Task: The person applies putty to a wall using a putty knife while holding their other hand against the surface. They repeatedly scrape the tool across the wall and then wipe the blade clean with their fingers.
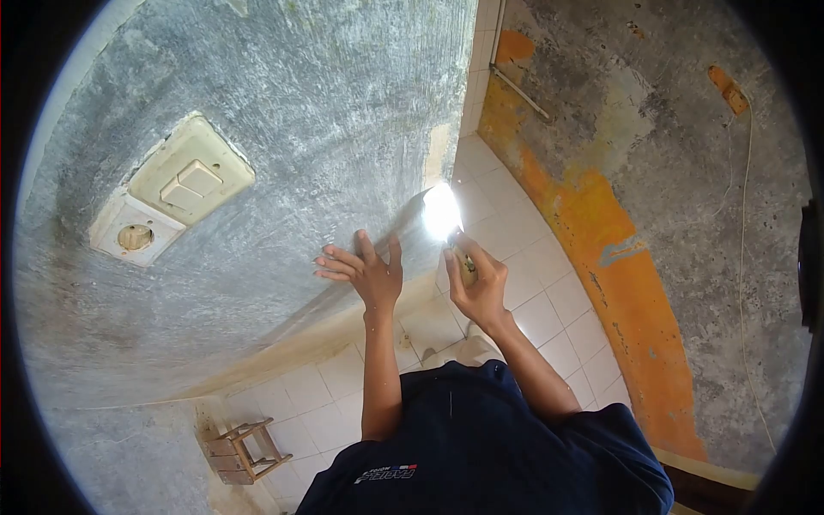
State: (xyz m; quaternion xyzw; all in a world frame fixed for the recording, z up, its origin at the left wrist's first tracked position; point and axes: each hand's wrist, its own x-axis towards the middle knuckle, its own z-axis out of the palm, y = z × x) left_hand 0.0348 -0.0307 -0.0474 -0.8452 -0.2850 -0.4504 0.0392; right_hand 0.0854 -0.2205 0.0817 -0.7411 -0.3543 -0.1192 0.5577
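My left hand (pixel 369 273) is spread with its fingers apart, at the grey scraped wall (pixel 283 197). To its right, my right hand (pixel 477 279) is closed around a small tool (pixel 469 268), mostly hidden by the fingers. A bright white glare (pixel 442 211) covers the tool's upper end, beside the wall's edge, so its shape cannot be made out. The fingers of my right hand point up toward that glare. A pale strip (pixel 439 154) runs along the wall's edge just above it.
A light switch (pixel 193 182) and a socket (pixel 135 237) are set in the wall at left. A small wooden stool (pixel 249 451) stands on the tiled floor (pixel 322 421) at lower left. An orange and grey wall (pixel 639 326) rises at right, with a thin hanging cord (pixel 743 257).
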